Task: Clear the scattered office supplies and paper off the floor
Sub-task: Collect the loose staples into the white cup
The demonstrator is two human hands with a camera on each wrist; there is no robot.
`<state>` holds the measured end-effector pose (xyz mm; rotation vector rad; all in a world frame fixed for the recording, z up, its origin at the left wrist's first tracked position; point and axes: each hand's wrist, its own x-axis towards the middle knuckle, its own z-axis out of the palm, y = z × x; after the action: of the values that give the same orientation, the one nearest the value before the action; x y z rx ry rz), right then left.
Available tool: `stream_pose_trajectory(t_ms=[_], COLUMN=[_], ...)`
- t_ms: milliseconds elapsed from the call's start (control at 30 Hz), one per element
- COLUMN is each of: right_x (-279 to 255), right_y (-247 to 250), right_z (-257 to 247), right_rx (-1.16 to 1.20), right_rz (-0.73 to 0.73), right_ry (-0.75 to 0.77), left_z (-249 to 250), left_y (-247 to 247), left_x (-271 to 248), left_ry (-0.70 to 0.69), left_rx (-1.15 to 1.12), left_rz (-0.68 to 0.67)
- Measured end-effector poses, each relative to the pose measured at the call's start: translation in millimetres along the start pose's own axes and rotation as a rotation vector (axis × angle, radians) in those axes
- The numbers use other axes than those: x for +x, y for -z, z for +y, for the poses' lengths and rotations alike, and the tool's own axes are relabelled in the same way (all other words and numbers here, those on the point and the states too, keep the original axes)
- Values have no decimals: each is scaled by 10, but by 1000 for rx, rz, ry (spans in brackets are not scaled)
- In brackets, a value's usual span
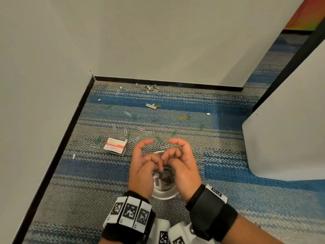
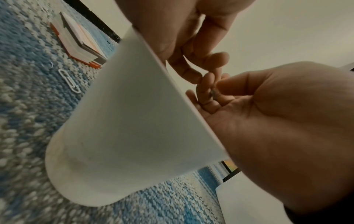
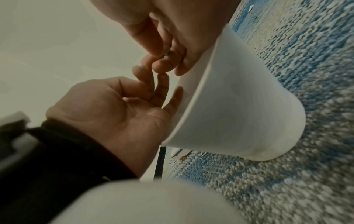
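Standing on carpet [image 1: 228, 199], white cup [image 1: 162, 195] holds staple strips [image 1: 164, 180].

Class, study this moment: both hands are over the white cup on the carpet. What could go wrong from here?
1. Both hands, left hand and right hand, hover low over the white cup; a bump might tip it and spill the staples collected inside.
2. Bits clinging to the fingers may drop outside the rim.
3. The staple pile by the baseboard and green paper clips blend into the carpet and could be missed.
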<state>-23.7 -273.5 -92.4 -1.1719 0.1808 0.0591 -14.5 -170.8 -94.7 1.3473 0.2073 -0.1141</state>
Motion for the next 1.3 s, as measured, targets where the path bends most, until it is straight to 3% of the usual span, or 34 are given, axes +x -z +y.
stream_pose_trajectory(t_ms=[267,400,567,700,833,933,1067,1200,1300], right_x=[0,112,596,1179,1750,2100,2469,2711,2810], right_y=[41,99,187,212,209,123,-44,-102,-136], right_z=[14,-248,-628,-656,-426,-245,-17,144,198], right_rx=[18,-41,-361,-648,-913,-1131,-1293,-1394,-1499], right_rz=[34,-99,-247,-252,-283,-303,-284,-259,-335], right_ry=[-19,-31,42,31,5,-2,-3,-12,29], left_z=[12,165,542,613,528,498,470,437,376], left_y=[7,72,283,780,1456,1645,1680,1555,1552], left_x=[9,93,483,1055,1489,1718,2132,2555,2841], left_ry=[3,-12,-171,-86,6,15,-57,-163,-128], left_rx=[-36,-18,201,536,1058,1270,1370,1363,1386], left_rz=[18,-72,-172,9,259,263,175,185,188])
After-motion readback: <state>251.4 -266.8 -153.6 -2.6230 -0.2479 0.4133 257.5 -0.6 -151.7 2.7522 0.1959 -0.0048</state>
